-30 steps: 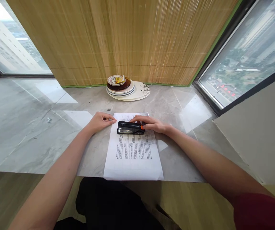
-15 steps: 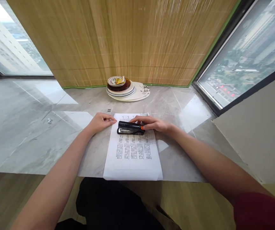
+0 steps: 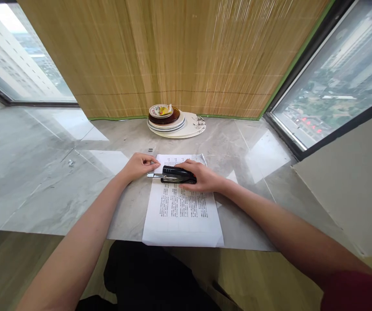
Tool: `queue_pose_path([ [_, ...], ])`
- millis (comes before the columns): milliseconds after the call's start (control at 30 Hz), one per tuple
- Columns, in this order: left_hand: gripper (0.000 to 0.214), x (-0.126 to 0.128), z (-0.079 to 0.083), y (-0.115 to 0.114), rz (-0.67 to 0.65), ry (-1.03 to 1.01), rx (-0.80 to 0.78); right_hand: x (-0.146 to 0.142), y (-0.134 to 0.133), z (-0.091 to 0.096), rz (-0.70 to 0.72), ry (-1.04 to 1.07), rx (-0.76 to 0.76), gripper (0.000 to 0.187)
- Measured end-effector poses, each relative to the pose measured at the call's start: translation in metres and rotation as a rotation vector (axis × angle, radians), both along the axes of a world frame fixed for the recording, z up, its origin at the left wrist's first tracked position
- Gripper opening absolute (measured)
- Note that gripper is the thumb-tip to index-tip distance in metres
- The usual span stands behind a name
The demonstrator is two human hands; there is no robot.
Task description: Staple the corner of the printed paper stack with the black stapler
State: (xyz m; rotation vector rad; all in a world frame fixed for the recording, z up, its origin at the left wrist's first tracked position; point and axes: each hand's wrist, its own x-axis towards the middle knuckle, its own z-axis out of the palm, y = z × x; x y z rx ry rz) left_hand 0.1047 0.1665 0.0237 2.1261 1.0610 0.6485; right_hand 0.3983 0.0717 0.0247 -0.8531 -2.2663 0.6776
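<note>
Where the right hand [image 3: 202,176] wraps the rear of the black stapler [image 3: 177,173], palm and fingers conceal that end; this grip is closed around the body. The stapler sits across the upper part of the printed paper [image 3: 182,231], obscuring several lines; remaining print is illegible. A metal tongue [image 3: 154,175] protrudes leftward past the paper's edge. The left hand [image 3: 137,167] is at that edge, thumb and fingertips drawn together; whether its grip pinches anything cannot be told. Small grey pieces [image 3: 150,150] on the table [image 3: 85,185] defy identification. The dark red sleeve [image 3: 357,290] is cut off at lower right.
</note>
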Motion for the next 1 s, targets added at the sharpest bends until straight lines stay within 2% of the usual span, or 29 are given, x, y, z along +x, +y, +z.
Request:
queue_pose_path([
  [67,0.03,-0.001,0.002,0.0,0.023,-0.105,0.001,-0.004,-0.004,-0.004,-0.019,0.035,0.052,0.037],
  [133,0.028,-0.002,0.004,-0.001,0.047,-0.29,-0.093,-0.004,-0.005,-0.008,-0.065,0.107,0.156,0.033],
  [233,0.022,-0.003,0.008,-0.004,-0.025,-0.482,-0.404,-0.002,-0.005,-0.01,-0.152,0.145,0.449,0.046],
  [300,0.023,-0.002,0.01,-0.005,-0.136,-0.471,-0.601,-0.001,-0.005,-0.009,-0.173,0.08,0.633,0.057],
  [400,0.022,-0.002,0.011,-0.006,-0.245,-0.469,-0.75,0.001,-0.008,-0.005,-0.167,-0.074,0.804,0.064],
  [500,0.026,-0.004,0.012,-0.006,-0.28,-0.533,-0.794,0.002,-0.011,0.0,-0.124,-0.226,0.89,0.057],
  [600,0.038,-0.007,0.012,-0.005,-0.314,-0.526,-0.806,0.002,-0.013,0.003,-0.14,-0.311,0.926,0.051],
  [833,0.037,-0.003,0.012,-0.009,-0.3,-0.497,-0.812,0.0,-0.012,0.009,-0.147,-0.358,1.084,0.034],
  [1000,0.037,-0.002,0.01,-0.008,-0.313,-0.479,-0.817,0.001,-0.011,0.007,-0.138,-0.389,1.07,0.035],
])
